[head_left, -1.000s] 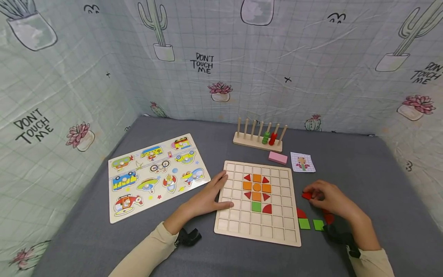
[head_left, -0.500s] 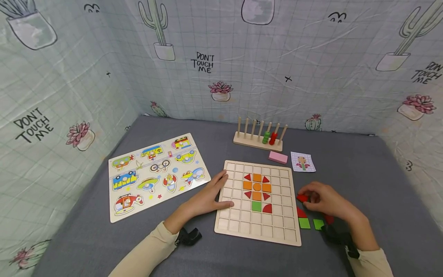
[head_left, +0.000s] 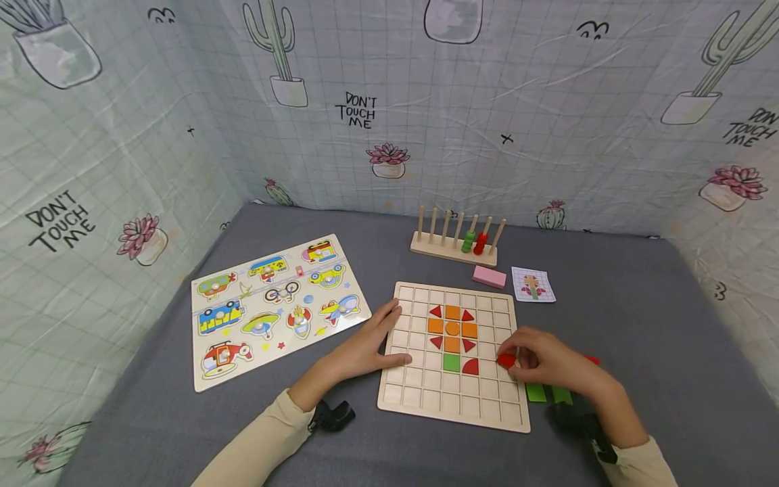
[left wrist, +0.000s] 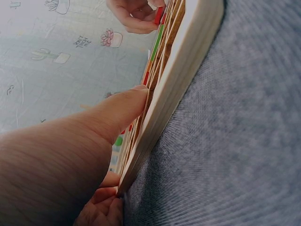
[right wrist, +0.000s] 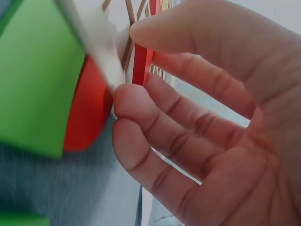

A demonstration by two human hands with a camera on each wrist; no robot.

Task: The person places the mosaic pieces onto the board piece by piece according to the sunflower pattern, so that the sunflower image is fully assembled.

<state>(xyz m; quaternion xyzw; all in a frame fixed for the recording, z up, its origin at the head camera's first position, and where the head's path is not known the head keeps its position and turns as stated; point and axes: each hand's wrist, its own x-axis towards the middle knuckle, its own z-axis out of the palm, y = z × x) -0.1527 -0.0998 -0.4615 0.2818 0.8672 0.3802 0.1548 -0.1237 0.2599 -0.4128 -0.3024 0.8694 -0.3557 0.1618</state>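
In the head view, a square wooden grid board [head_left: 420,392] carries an orange, red and green pattern of flat pieces. My left hand [head_left: 362,352] is spread at its left edge; the thumb rests on the top face, as the left wrist view also shows. Over the board's right side, my right hand [head_left: 550,358] pinches a flat red piece [head_left: 506,362] between thumb and fingers. The right wrist view shows that red piece [right wrist: 139,64] edge-on, its outline partly hidden. On the board, a red quarter-circle piece [head_left: 471,366] sits right of a green square [head_left: 452,362].
Green squares [head_left: 536,392] and a partly hidden red piece [head_left: 592,360] lie right of the board. A pattern card [head_left: 533,285], a pink block [head_left: 489,276] and a peg stand [head_left: 453,250] are behind it. A vehicle puzzle board [head_left: 280,311] lies at left.
My right hand has moved left from the table to over the board's right side, carrying the red piece. My left hand has stayed in place.
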